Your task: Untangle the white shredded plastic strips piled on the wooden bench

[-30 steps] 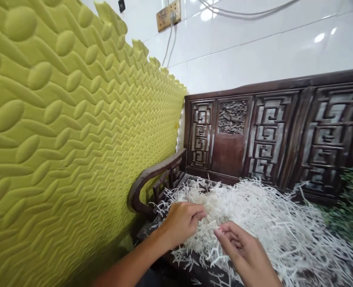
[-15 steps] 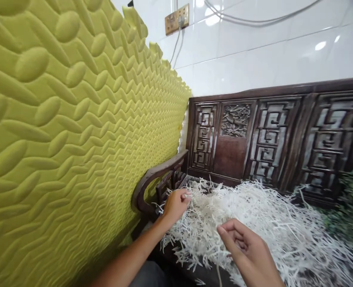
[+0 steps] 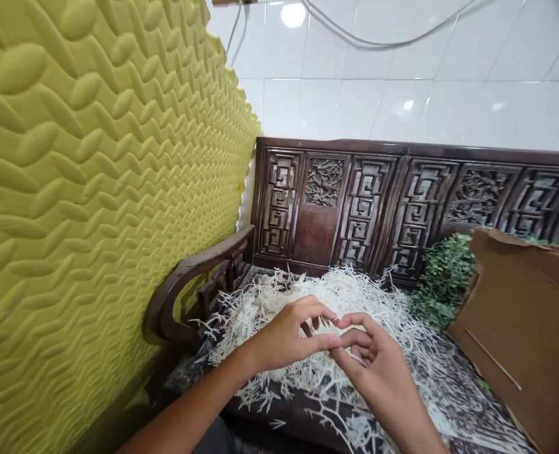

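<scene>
My left hand (image 3: 303, 331) and my right hand (image 3: 371, 353) meet at the fingertips, thumbs and forefingers pinched together above a pile of white, branching twigs (image 3: 350, 287). A pale strip shows inside the curled fingers of my right hand. Below that hand, a larger-looking white twig (image 3: 334, 413) hangs or lies in front of the seat edge; its upper end is hard to follow up to the fingers. Whatever sits between the left fingertips is too small to make out.
The pile lies on a dark carved wooden bench (image 3: 320, 233) with a curved armrest (image 3: 199, 261). A yellow textured foam mat (image 3: 118, 208) stands along the left. To the right are green foliage (image 3: 445, 277) and a brown cardboard piece (image 3: 525, 328) with a thin white stick (image 3: 492, 358) on it.
My hands, apart before, have come together at the fingertips. The left hand moved off the pile's left side towards the right hand. The view has swung right, bringing the cardboard into sight.
</scene>
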`<control>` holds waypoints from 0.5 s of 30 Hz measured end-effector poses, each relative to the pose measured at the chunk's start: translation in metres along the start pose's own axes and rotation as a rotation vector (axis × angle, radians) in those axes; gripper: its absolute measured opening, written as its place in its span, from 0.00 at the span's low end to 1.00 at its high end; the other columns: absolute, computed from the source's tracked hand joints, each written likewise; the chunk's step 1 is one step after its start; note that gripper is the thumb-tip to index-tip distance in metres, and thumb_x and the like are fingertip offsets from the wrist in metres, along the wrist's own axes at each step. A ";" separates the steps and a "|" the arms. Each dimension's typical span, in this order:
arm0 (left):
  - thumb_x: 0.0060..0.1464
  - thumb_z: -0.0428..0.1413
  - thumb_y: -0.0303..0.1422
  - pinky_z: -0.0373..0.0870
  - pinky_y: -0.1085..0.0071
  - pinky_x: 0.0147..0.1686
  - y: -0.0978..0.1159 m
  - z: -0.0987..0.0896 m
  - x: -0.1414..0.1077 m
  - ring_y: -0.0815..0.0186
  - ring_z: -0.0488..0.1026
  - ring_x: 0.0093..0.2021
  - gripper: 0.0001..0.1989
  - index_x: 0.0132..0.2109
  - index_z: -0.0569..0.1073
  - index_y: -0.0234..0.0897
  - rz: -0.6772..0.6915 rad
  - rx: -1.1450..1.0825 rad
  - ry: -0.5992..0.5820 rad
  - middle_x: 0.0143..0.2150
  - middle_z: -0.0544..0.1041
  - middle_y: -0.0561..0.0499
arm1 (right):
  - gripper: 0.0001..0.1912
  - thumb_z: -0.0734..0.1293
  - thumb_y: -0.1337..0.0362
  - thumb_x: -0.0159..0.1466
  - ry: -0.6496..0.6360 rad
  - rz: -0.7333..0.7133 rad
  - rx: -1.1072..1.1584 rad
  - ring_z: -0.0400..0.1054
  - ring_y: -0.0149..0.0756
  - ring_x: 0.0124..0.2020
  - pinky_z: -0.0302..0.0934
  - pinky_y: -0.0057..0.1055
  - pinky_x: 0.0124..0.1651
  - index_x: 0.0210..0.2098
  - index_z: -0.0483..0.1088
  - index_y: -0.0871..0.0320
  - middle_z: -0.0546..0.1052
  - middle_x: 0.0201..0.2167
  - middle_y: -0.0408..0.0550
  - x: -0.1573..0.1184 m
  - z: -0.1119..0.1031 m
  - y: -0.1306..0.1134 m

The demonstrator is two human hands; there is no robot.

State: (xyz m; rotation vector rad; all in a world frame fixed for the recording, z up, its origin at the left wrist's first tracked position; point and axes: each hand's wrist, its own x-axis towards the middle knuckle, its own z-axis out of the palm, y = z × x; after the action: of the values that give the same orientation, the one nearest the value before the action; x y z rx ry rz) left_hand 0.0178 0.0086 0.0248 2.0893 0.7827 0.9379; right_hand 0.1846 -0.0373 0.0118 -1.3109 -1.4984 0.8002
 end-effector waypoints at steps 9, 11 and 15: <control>0.58 0.56 0.33 0.65 0.72 0.37 0.000 0.004 0.007 0.69 0.70 0.36 0.08 0.36 0.77 0.35 0.045 0.092 0.061 0.34 0.75 0.51 | 0.21 0.69 0.51 0.56 -0.055 0.009 0.022 0.66 0.35 0.27 0.57 0.28 0.28 0.43 0.62 0.54 0.78 0.30 0.46 -0.003 -0.019 0.011; 0.58 0.56 0.33 0.64 0.72 0.37 0.002 0.007 0.008 0.69 0.70 0.35 0.07 0.35 0.77 0.34 0.053 0.105 0.071 0.33 0.74 0.52 | 0.21 0.69 0.51 0.57 -0.091 -0.005 -0.030 0.66 0.35 0.27 0.58 0.29 0.28 0.44 0.64 0.54 0.78 0.30 0.46 0.000 -0.024 0.018; 0.58 0.56 0.32 0.65 0.73 0.37 0.007 0.016 0.010 0.69 0.70 0.36 0.07 0.35 0.75 0.33 0.057 0.082 0.092 0.34 0.74 0.51 | 0.20 0.66 0.50 0.59 -0.173 0.003 -0.089 0.70 0.40 0.31 0.61 0.31 0.31 0.45 0.69 0.56 0.77 0.29 0.47 0.002 -0.031 0.025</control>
State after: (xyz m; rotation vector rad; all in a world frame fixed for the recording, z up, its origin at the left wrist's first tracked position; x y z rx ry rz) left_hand 0.0373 0.0066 0.0263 2.1618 0.8257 1.0557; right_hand 0.2220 -0.0335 -0.0002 -1.3365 -1.6853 0.8757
